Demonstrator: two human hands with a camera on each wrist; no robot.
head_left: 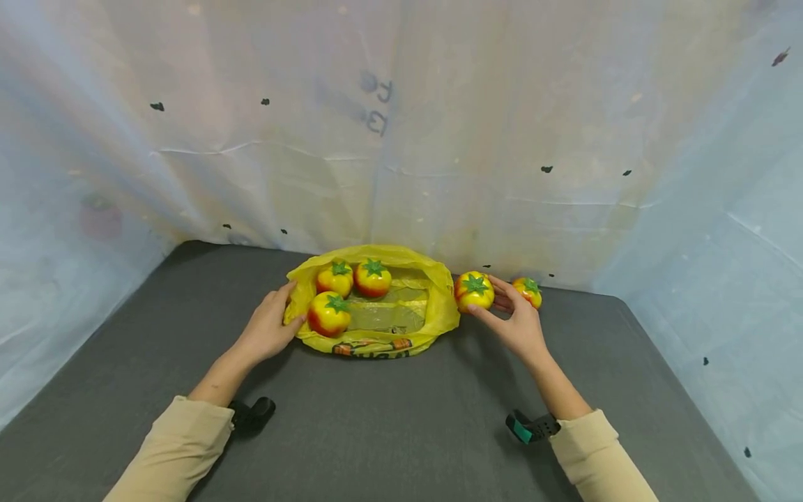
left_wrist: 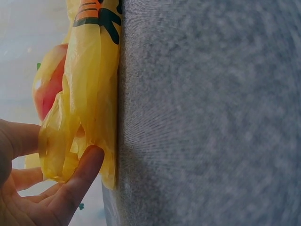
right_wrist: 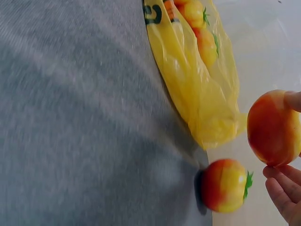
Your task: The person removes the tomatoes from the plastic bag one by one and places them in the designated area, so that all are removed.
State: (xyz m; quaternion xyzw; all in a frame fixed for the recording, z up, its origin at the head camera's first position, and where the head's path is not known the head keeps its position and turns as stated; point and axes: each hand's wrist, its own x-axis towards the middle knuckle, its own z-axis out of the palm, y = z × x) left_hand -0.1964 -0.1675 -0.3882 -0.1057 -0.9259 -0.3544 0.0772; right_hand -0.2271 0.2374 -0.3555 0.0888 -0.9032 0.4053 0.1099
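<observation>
A yellow plastic bag (head_left: 366, 347) lies with its mouth spread wide. Inside, on its left side, sit three glossy yellow-red tomatoes (head_left: 329, 314) with green leafy tops. At the bag's left edge, my left hand (head_left: 270, 324) pinches the rim; the left wrist view shows the thin plastic (left_wrist: 59, 146) between thumb and fingers. My right hand (head_left: 516, 322) grips another tomato (head_left: 475, 291) just outside the bag's right edge. In the right wrist view this tomato (right_wrist: 273, 129) is held off the table between thumb and fingertips.
One more tomato (head_left: 528, 291) rests on the dark grey table (head_left: 389, 425), behind and to the right of my right hand. Pale plastic sheeting (head_left: 439, 139) hangs along the back and both sides. A black band (head_left: 533, 427) sits on my right wrist.
</observation>
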